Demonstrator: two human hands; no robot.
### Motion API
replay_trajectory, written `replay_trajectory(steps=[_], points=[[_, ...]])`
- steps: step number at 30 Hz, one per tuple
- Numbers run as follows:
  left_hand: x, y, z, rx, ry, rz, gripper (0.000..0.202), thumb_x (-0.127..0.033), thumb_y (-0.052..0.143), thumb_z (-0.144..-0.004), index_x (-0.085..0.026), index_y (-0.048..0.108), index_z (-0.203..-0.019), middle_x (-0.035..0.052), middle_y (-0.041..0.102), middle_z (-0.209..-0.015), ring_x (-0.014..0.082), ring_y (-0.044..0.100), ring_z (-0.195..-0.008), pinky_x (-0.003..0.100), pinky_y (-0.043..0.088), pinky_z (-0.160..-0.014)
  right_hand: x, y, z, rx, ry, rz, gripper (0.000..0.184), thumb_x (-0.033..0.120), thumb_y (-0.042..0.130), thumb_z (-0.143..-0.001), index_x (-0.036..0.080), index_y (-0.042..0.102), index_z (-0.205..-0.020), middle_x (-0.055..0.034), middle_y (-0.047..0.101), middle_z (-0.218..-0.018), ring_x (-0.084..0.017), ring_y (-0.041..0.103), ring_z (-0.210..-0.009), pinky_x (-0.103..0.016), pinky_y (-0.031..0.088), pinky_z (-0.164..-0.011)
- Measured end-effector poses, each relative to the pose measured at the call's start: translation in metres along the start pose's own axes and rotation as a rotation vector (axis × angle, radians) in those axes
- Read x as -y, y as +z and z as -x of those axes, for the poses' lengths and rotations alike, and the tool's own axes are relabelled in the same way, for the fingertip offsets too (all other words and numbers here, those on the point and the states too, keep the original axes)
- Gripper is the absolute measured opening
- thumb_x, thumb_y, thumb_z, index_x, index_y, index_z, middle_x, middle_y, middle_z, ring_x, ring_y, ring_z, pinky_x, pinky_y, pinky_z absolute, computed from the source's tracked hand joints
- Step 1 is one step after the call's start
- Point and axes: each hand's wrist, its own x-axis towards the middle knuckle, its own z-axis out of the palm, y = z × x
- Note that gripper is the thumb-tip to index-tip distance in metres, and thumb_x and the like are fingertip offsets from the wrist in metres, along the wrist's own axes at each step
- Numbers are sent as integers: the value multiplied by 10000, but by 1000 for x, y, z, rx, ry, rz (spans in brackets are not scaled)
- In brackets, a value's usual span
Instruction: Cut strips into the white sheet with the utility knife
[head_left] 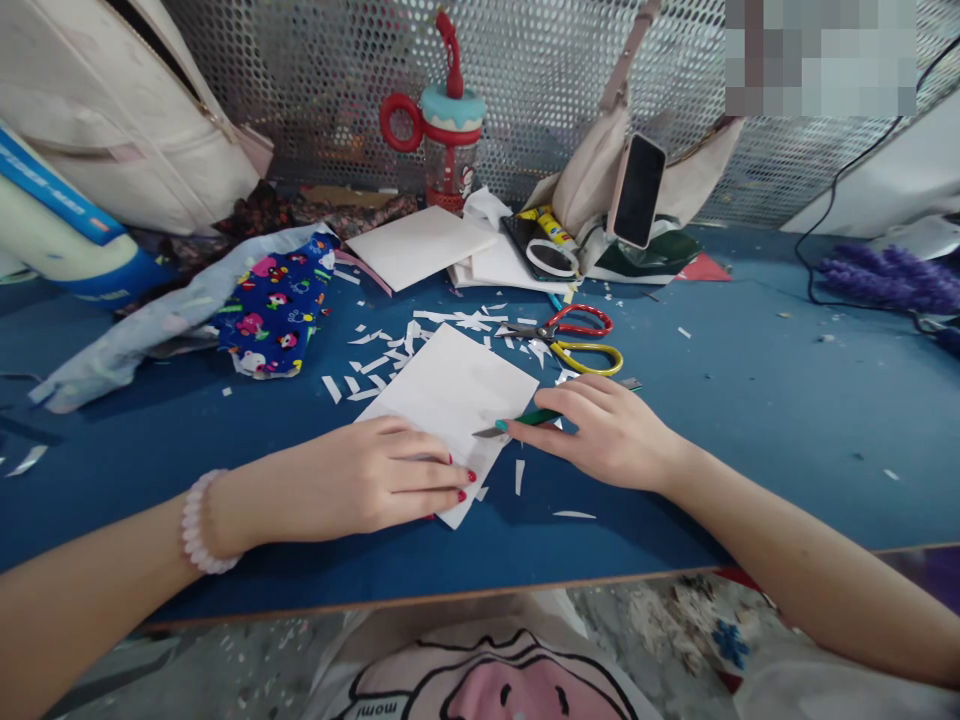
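Note:
A white sheet of paper or card (457, 375) lies at an angle on the blue table. My left hand (386, 475) rests flat on its lower left part, fingers stretched out towards the right edge. In my right hand (600, 430) is a craft knife (541, 415) with a green handle, its blade pointing left over the sheet's right side. Whether the blade tip touches the sheet, I cannot tell. White paper scraps (390, 350) are scattered behind and beside the sheet. Just beyond my right hand lie scissors (574, 335) with one red and one yellow handle loop.
At the back stand a red-handled cup (450, 140) and a phone (637, 190) against a pale bag (592, 165). A white pad (420, 245) and a tape roll (553, 257) lie behind the scraps. Patterned blue cloth (277, 305) is to the left, purple fuzzy stems (885, 280) to the right.

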Motion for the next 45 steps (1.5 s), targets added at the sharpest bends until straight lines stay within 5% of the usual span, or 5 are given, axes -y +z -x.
replay_trajectory(steps=[9,18,45], points=[[0,0,0,-27,-2,25,236,-151,520,-1047,-155,683,-1216,65,694,-1310,208,641,-1159,339,497,-940,0,0,0,10,16,-9,147,267,591,-994,231,641,-1127,-15,676,-895,-153,613,-719,-306,424,-651],[0,0,-1,-18,3,14,336,-159,362,-1101,-139,677,-1217,53,680,-1335,205,633,-1155,352,496,-932,1,-1,-1,12,3,17,144,269,597,-992,235,635,-1127,-7,668,-873,-153,593,-697,-308,409,-642],[0,0,-3,-49,3,45,340,-162,355,-1102,-129,678,-1200,29,686,-1327,201,626,-1151,340,465,-945,1,2,1,-20,57,12,112,249,578,-1000,228,647,-1085,-2,651,-858,-140,582,-697,-283,393,-646]])
